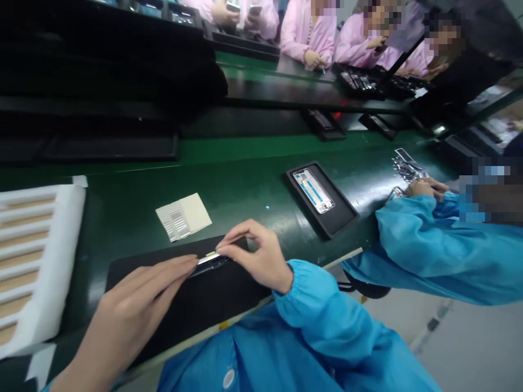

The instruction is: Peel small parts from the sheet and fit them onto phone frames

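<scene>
Between my two hands is a thin phone part (210,262), seen almost edge-on, with a silver edge and a small yellow tab on top. My left hand (143,299) grips its left end, fingers stretched together along it and thumb hidden below. At the other end, my right hand (257,253) pinches the top edge near the yellow tab between thumb and forefinger. The part is held over a black mat (196,305). Just beyond it lies a cream sheet (198,212) bearing rows of small silver strips.
A white foam rack (67,261) stands at the left. To the right, a black tray (341,212) holds a phone frame (314,190) with blue strips. A co-worker in a blue sleeve (441,245) works at the far right. Black trays (114,142) line the back; people in pink sit opposite.
</scene>
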Action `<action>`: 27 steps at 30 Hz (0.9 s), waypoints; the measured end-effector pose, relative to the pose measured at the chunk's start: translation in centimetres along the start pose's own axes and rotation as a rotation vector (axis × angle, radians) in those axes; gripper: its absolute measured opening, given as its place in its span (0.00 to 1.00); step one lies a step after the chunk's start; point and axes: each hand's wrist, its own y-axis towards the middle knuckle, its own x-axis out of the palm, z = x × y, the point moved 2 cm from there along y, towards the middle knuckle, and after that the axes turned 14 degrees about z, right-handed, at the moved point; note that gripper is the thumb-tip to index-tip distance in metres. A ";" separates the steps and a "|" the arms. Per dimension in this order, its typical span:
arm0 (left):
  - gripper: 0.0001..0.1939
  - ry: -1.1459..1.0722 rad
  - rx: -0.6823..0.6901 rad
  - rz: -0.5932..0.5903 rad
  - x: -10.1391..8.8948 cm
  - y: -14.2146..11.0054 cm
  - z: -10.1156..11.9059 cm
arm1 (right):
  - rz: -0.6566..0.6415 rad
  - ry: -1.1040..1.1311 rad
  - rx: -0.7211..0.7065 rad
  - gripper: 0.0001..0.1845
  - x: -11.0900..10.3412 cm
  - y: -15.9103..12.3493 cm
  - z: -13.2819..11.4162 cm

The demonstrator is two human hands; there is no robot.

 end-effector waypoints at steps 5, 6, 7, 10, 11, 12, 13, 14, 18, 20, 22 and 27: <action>0.12 -0.024 0.091 0.002 0.7 -0.5 1.1 | -0.079 -0.165 -0.286 0.03 1.3 -2.0 0.7; 0.12 -0.025 0.092 -0.001 0.7 -0.5 1.1 | -0.078 -0.171 -0.312 0.04 1.5 -2.2 1.1; 0.13 -0.030 0.090 -0.012 0.6 -0.6 1.1 | -0.075 -0.164 -0.333 0.04 1.5 -2.2 1.4; 0.17 -0.054 0.070 -0.036 0.4 -0.8 1.6 | -0.052 -0.136 -0.361 0.03 1.2 -2.5 1.7; 0.18 -0.059 0.060 -0.043 0.4 -0.9 1.9 | -0.047 -0.130 -0.350 0.03 1.0 -2.6 1.7; 0.18 -0.060 0.049 -0.040 0.3 -1.0 2.2 | -0.045 -0.128 -0.332 0.02 0.8 -2.8 1.5; 0.19 -0.058 0.042 -0.036 0.3 -1.0 2.6 | -0.041 -0.127 -0.309 0.01 0.5 -3.0 1.2; 0.18 -0.050 0.045 -0.029 0.2 -1.1 3.0 | -0.037 -0.128 -0.287 0.02 0.2 -3.2 0.9; 0.15 0.002 0.103 -0.028 0.0 -1.2 4.3 | -0.063 -0.170 -0.222 0.08 -0.7 -3.6 -0.1; 0.15 0.032 0.103 -0.045 -0.2 -1.4 4.8 | -0.113 -0.209 -0.202 0.09 -0.9 -3.8 -0.4; 0.16 0.051 0.082 -0.057 -0.6 -1.9 5.0 | -0.161 -0.256 -0.190 0.09 -0.9 -3.9 -0.8; 0.15 0.060 -0.036 0.000 -1.1 -3.5 4.5 | -0.216 -0.371 -0.187 0.07 -0.9 -4.0 -2.0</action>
